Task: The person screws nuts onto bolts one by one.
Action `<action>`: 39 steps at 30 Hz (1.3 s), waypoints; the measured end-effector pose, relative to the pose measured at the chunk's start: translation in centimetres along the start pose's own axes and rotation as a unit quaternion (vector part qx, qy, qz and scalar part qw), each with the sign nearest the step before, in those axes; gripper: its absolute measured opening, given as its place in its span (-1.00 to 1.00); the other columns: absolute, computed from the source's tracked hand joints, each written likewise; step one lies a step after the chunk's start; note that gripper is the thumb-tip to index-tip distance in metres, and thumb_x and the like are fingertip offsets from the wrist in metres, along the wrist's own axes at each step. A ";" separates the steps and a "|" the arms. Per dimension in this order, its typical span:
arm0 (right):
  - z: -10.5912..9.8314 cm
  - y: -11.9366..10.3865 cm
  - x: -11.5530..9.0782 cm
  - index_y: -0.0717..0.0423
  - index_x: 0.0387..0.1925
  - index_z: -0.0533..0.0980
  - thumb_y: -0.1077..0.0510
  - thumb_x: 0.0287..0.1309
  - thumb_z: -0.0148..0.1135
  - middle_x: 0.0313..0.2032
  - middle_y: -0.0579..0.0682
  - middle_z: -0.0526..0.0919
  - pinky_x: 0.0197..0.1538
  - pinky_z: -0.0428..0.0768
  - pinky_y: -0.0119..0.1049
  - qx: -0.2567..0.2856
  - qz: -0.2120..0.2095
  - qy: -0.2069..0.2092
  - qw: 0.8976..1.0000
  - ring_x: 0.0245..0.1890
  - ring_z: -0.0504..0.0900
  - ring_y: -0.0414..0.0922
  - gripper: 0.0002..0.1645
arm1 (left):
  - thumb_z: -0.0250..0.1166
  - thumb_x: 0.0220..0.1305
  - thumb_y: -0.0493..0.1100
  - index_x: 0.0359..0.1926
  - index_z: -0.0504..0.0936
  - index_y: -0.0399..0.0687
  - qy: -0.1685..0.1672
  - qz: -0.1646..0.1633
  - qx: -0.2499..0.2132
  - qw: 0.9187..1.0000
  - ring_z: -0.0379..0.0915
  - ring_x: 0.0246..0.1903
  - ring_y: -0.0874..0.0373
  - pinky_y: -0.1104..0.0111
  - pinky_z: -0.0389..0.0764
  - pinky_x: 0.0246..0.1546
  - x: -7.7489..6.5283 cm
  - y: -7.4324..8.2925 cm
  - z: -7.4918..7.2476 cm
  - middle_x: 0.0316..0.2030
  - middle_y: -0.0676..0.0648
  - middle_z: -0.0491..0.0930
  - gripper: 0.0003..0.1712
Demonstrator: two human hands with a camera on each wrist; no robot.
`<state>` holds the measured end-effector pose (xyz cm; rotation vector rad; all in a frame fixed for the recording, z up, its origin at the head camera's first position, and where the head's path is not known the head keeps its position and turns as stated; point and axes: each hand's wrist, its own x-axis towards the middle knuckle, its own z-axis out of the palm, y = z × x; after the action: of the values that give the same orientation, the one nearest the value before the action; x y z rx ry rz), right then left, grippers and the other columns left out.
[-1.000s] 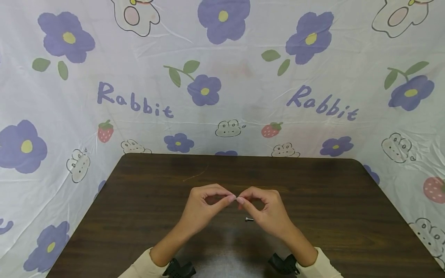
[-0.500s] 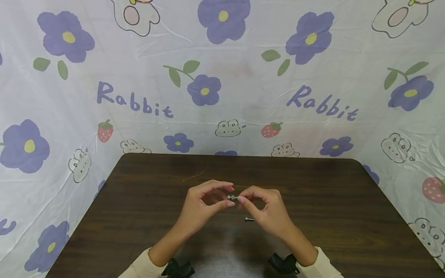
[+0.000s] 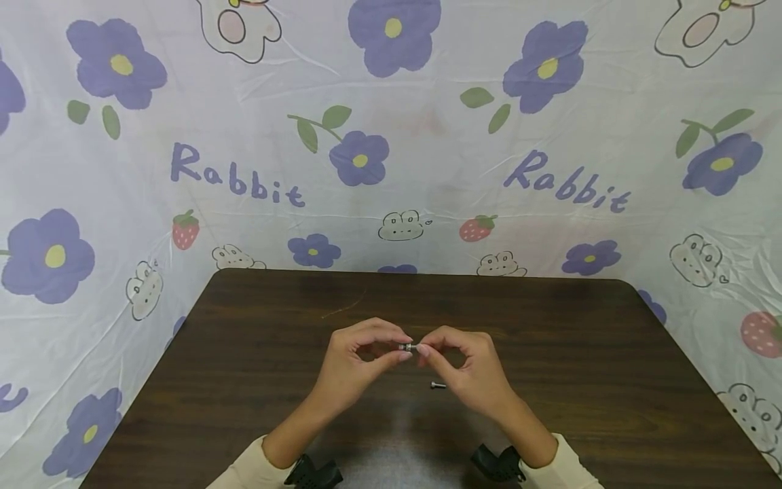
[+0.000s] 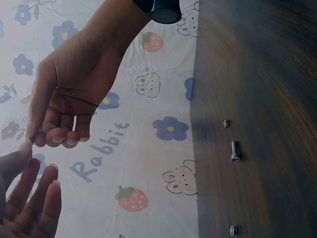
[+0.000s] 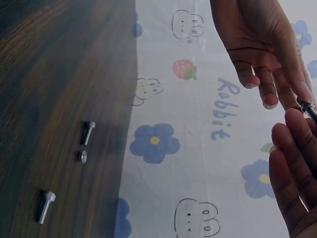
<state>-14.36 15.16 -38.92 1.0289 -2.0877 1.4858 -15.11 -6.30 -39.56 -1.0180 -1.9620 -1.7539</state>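
Between the hands is a small metal bolt (image 3: 412, 347) carrying a nut; its threaded shank also shows at the right edge of the right wrist view. My right hand (image 3: 467, 367) pinches one end between thumb and index finger. At the other end, the thumb and index finger of my left hand (image 3: 357, 356) pinch around the nut (image 5: 303, 103). In the left wrist view the fingertips mostly cover the held piece. Below the right hand, a loose bolt (image 3: 437, 386) lies on the table.
On the dark wooden table (image 3: 275, 380), the left wrist view shows a bolt (image 4: 235, 151), a nut (image 4: 226, 123) and another small metal piece (image 4: 234, 230). Two bolts, one nearer (image 5: 46, 207), and a nut (image 5: 82, 156) appear in the right wrist view. A patterned cloth (image 3: 427, 170) hangs behind.
The left fingers have spread apart, uncovering the bolt and nut, then come back together around them. The right hand keeps its pinch and stays in place.
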 end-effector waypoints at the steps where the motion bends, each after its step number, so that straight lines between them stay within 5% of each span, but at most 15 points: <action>1: 0.0 0.0 0.0 0.03 -0.30 0.66 0.42 0.24 0.34 -0.44 -0.16 0.73 -0.33 0.70 -0.27 -0.001 -0.001 0.001 1.000 -0.41 0.72 -0.20 -0.78 | 0.49 0.17 -0.37 -0.16 0.78 -0.18 0.001 -0.005 0.001 1.000 0.65 -0.32 0.10 0.28 0.71 -0.48 0.0 0.0 0.0 -0.20 -0.09 0.73 -0.80; 9: 0.0 0.0 0.1 -0.04 -0.30 0.65 0.42 0.23 0.34 -0.45 -0.18 0.72 -0.33 0.70 -0.25 -0.005 -0.001 0.004 1.000 -0.41 0.71 -0.21 -0.74 | 0.40 0.35 -0.20 -0.22 0.78 -0.07 -0.007 -0.057 -0.002 0.998 0.65 -0.38 0.14 0.29 0.70 -0.48 0.1 0.1 0.2 -0.29 0.01 0.72 -0.94; 19: 0.3 -0.3 0.1 0.06 -0.31 0.66 0.47 0.19 0.35 -0.45 -0.10 0.74 -0.26 0.72 -0.28 -0.009 -0.018 0.000 1.000 -0.42 0.73 -0.17 -0.75 | 0.29 0.45 0.03 -0.37 0.77 0.08 -0.018 -0.139 0.048 0.989 0.60 -0.54 0.06 0.39 0.52 -0.59 0.0 0.4 0.3 -0.46 0.12 0.68 -0.73; 24: 0.3 -0.3 0.1 0.07 -0.31 0.66 0.48 0.18 0.35 -0.45 -0.11 0.74 -0.26 0.72 -0.28 -0.012 -0.020 0.003 1.000 -0.41 0.73 -0.17 -0.75 | 0.27 0.47 0.01 -0.19 0.79 0.00 -0.025 -0.160 0.030 0.986 0.65 -0.46 0.01 0.33 0.63 -0.48 0.0 0.4 0.1 -0.39 0.07 0.73 -0.76; 26: 0.2 -0.2 0.1 0.06 -0.31 0.66 0.47 0.18 0.35 -0.45 -0.13 0.74 -0.26 0.72 -0.28 -0.013 -0.017 0.004 1.000 -0.41 0.72 -0.19 -0.75 | 0.33 0.42 -0.07 -0.04 0.76 -0.01 -0.028 -0.150 0.013 0.988 0.68 -0.41 0.02 0.28 0.69 -0.41 -0.1 0.3 0.0 -0.28 0.03 0.75 -0.80; 30: 0.1 -0.1 0.1 0.05 -0.32 0.66 0.44 0.21 0.35 -0.45 -0.16 0.73 -0.29 0.71 -0.30 -0.013 -0.010 0.005 1.000 -0.42 0.72 -0.22 -0.77 | 0.49 0.24 -0.21 0.14 0.69 0.02 -0.027 -0.092 0.006 0.995 0.70 -0.34 0.07 0.25 0.72 -0.40 -0.3 0.1 -0.3 -0.10 0.01 0.73 -0.56; 33: 0.1 -0.1 0.1 0.05 -0.32 0.66 0.43 0.21 0.35 -0.45 -0.17 0.73 -0.32 0.71 -0.27 -0.013 -0.009 0.005 1.000 -0.42 0.71 -0.22 -0.79 | 0.52 0.18 -0.23 0.08 0.72 0.00 -0.019 -0.054 0.018 0.998 0.69 -0.32 0.14 0.29 0.71 -0.43 -0.4 -0.1 -0.4 -0.10 0.02 0.73 -0.59; 39: 0.2 -0.1 0.0 0.07 -0.32 0.67 0.44 0.20 0.35 -0.46 -0.17 0.73 -0.27 0.70 -0.32 -0.012 -0.015 0.004 1.000 -0.42 0.72 -0.21 -0.79 | 0.51 0.19 -0.25 -0.10 0.78 -0.05 -0.013 -0.032 0.013 0.999 0.68 -0.31 0.14 0.27 0.72 -0.44 -0.5 -0.2 -0.5 -0.19 0.01 0.73 -0.77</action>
<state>-14.31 14.91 -38.94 1.0389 -2.0697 1.4456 -15.07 -6.89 -39.94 -0.9857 -2.0500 -1.7511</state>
